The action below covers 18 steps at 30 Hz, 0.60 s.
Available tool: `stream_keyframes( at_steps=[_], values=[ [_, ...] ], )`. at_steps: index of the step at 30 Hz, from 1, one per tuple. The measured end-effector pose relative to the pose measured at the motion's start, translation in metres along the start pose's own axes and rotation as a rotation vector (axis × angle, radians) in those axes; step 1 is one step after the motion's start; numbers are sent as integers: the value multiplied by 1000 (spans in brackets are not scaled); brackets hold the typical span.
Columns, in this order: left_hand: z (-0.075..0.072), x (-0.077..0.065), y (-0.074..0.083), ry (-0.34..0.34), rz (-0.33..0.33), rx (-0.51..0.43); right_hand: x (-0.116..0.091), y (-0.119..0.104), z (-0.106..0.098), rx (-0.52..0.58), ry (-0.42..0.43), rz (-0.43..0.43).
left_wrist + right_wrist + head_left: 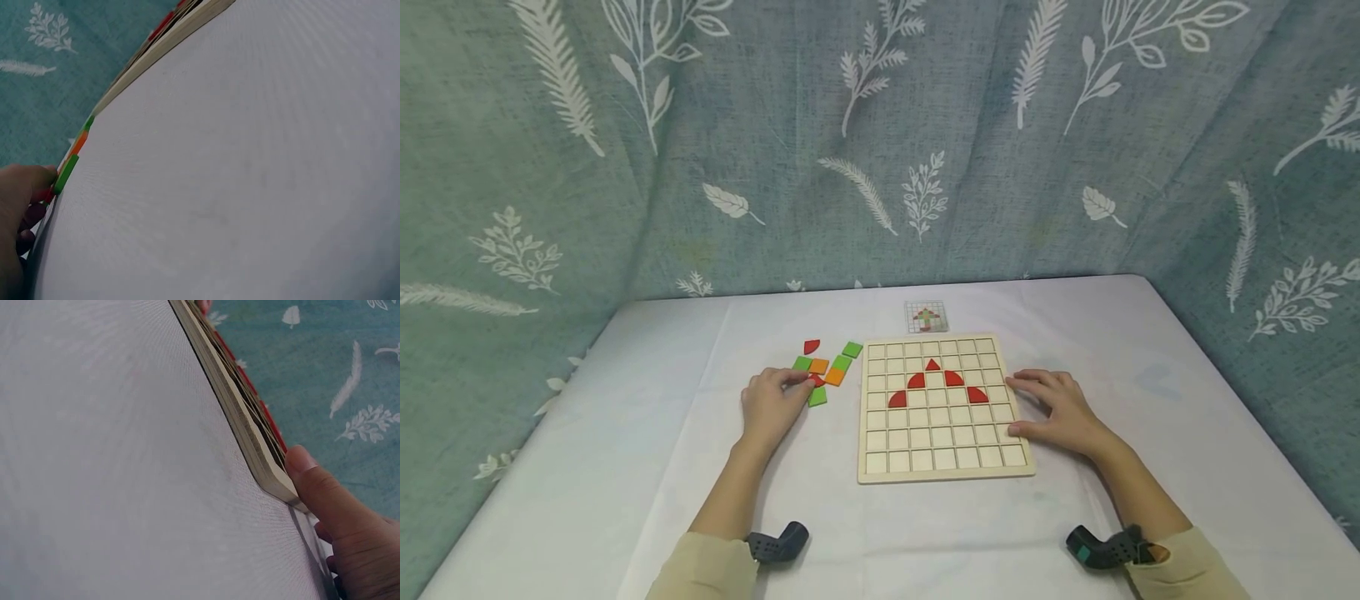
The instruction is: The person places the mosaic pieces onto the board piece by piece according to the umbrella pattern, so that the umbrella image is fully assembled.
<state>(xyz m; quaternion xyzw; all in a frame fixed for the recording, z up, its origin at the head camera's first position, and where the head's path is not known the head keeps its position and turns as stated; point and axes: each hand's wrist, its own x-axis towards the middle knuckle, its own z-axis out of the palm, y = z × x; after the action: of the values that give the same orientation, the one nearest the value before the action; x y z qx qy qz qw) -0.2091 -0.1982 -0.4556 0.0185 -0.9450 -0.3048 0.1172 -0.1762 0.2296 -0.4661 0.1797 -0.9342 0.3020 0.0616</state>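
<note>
In the head view my left hand is over a loose group of flat tiles, left of a wooden grid board. Its thumb and fingertips pinch a red tile, partly hidden by the fingers; the left wrist view shows the red bit at the fingertips beside a green tile. On the board lie a red triangle and several red quarter-round tiles in a peaked arrangement. My right hand rests at the board's right edge, thumb and fingers spread apart along the rim.
Close to the left hand are green tiles, orange tiles and another red quarter-round. Behind the board lies a small pattern card. White cloth covers the table; a leaf-patterned curtain stands behind.
</note>
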Motion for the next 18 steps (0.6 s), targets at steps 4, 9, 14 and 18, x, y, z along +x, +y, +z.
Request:
stream_keyframes(
  at_steps=[4,9,14,18],
  values=[
    [4,3,7,-14,-6,42,0,0,0,9,1,-1],
    [8,2,15,-17,-18,63,0,0,0,14,3,-7],
    [9,-1,18,0,-6,85,1,0,-1,10,1,-8],
    [10,-4,18,17,21,111,0,-1,-1,8,-3,1]
  ],
)
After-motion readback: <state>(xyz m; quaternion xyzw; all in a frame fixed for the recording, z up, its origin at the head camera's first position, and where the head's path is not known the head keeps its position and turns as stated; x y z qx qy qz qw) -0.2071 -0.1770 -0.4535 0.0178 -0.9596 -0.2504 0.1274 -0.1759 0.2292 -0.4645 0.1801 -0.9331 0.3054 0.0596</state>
